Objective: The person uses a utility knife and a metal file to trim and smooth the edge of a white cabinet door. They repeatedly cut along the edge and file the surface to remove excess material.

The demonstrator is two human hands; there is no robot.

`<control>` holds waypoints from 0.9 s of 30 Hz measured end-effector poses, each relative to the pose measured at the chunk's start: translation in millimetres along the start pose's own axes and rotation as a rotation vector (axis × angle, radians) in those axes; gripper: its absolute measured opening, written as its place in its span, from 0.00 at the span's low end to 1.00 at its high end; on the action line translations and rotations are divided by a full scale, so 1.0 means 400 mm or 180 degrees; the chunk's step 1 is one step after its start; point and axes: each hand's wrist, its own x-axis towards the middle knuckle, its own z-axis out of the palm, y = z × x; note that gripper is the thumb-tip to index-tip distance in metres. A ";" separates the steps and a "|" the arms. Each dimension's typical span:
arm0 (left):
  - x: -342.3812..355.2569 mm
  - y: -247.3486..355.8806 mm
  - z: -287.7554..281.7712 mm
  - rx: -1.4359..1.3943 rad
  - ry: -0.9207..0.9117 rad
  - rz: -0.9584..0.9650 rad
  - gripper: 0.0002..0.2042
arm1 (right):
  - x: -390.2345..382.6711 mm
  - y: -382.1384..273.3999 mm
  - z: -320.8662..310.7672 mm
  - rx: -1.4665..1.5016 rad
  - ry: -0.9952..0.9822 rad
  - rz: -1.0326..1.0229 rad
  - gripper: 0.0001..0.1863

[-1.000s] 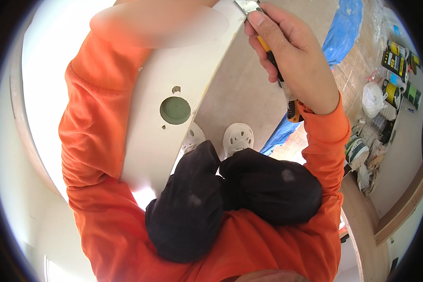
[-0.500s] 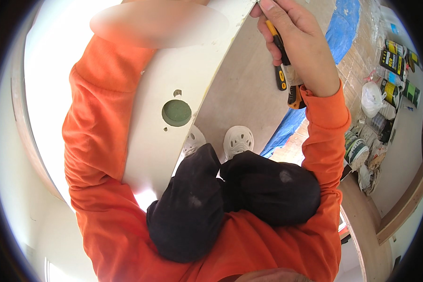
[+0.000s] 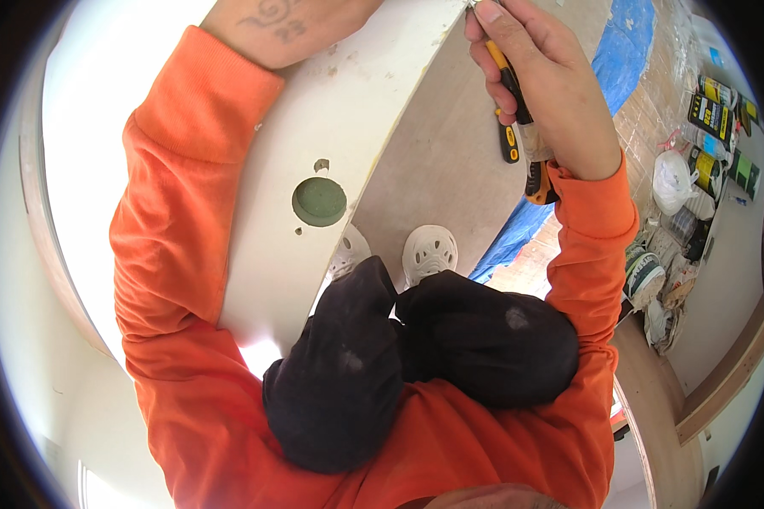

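Note:
A cream-white door-like panel point(image 3: 289, 271) slants across the middle, with a round hole, two smaller holes and a rough right edge. Near its upper end lies my left hand point(image 3: 293, 32), the back of it showing; the fingers run out of view at the top. At the panel's top right edge, my right hand point(image 3: 547, 72) is closed, thumb pressed on the fingers. A yellow-and-black handled tool point(image 3: 508, 78) runs along its palm; its exact kind is unclear. Something small and metallic shows at the fingertips. Just beyond the wrist is another yellow-and-black handle point(image 3: 508, 142).
My knees in black trousers point(image 3: 484, 348) and white clogs point(image 3: 429, 253) sit below the panel. Blue sheeting point(image 3: 624, 51) edges the brownish floor board. At the far right are tins point(image 3: 710, 117), a white plastic bag point(image 3: 672, 181) and rubbish. A wooden frame point(image 3: 726, 373) stands lower right.
My right hand has shifted slightly right and down with the yellow-and-black handled tool. The left hand stays near the panel's upper end.

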 end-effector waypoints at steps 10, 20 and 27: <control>-0.011 0.012 -0.004 -0.0977 0.0158 -0.0723 0.23 | -0.009 0.022 0.019 0.0251 -0.0023 -0.0041 0.14; -0.008 0.001 -0.004 0.0063 -0.0099 -0.0205 0.23 | -0.002 0.006 0.017 0.0107 0.0192 -0.0078 0.14; 0.006 0.057 -0.019 -0.0149 -0.0139 -0.0272 0.21 | -0.005 0.006 0.013 0.0030 -0.0021 -0.0044 0.13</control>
